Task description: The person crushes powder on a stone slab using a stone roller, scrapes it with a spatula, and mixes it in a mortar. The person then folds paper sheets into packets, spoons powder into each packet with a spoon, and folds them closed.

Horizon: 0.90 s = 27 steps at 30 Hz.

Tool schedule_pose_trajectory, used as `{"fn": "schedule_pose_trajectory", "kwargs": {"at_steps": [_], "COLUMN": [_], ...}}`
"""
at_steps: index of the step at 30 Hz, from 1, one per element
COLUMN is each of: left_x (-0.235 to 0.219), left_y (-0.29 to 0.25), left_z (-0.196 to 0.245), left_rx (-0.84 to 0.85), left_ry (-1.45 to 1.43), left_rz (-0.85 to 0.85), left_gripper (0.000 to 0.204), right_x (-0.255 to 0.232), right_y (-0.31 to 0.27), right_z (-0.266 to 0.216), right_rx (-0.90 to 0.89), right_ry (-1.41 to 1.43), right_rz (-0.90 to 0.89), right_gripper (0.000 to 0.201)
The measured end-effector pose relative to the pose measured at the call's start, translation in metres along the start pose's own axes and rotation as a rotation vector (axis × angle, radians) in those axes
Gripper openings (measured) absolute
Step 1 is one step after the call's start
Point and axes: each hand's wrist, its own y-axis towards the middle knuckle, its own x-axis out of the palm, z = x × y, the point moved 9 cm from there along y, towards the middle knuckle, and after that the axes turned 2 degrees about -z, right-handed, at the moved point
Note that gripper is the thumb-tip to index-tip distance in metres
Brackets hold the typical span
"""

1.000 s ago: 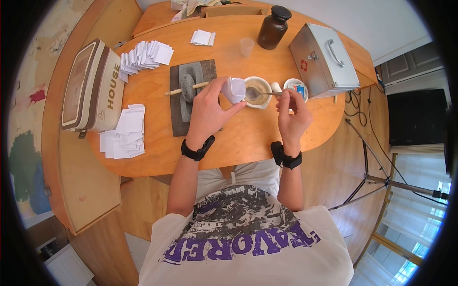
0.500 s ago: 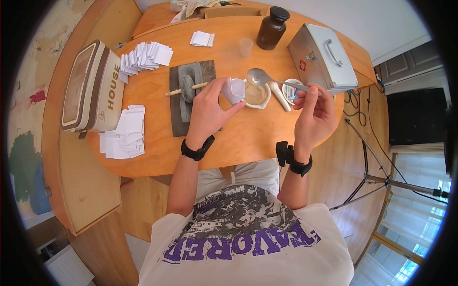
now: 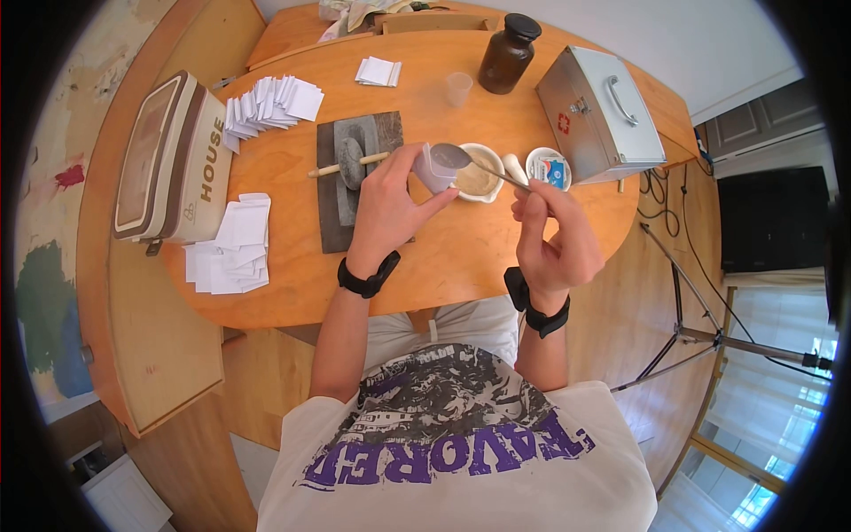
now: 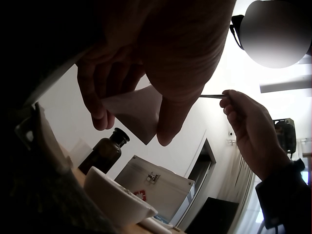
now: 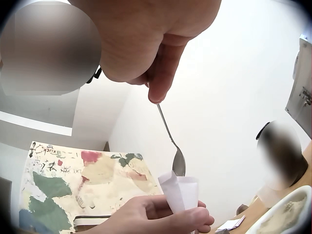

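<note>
Spoon (image 3: 450, 156) above wooden table (image 3: 461, 266), white wall (image 5: 239, 73)

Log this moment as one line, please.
left hand: holds paper packet | right hand: holds spoon, tip at packet's mouth | white mortar: tan powder inside

"HOUSE" stands in brown capitals (image 3: 211, 161) on the beige box (image 3: 152, 164). Large purple letters (image 3: 486, 450) on the shirt (image 3: 585, 479) read "FAVORED". The metal case (image 3: 612, 111) bears a red emblem (image 3: 564, 122). Handwriting (image 5: 46, 165) on the painted panel (image 5: 100, 187) is too blurred to read.
</note>
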Motion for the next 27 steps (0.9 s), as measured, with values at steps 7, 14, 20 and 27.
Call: {"fn": "schedule_pose_trajectory", "kwargs": {"at_steps": [7,14,20,27], "left_x": [-0.001,-0.001,-0.001,-0.001], "left_y": [-0.001,-0.001,-0.001,-0.001], "left_z": [0.001,0.0,0.001,0.001], "left_rx": [0.019,0.021,0.026,0.028], "left_ry": [-0.006,-0.011,0.006,0.008], "left_rz": [0.021,0.022,0.016,0.017], "left_gripper": [0.064,0.064,0.066,0.067], "right_x": [-0.003,0.012,0.017,0.016], "right_y": [-0.009,-0.029,-0.035,-0.042], "right_z": [0.061,0.079,0.086,0.106], "right_rx": [0.364,0.316,0.347,0.491], "right_ry": [0.059,-0.111,-0.091,-0.046], "right_rz": [0.078,-0.124,-0.165,-0.138], "right_gripper": [0.008,0.008,0.008,0.01]}}
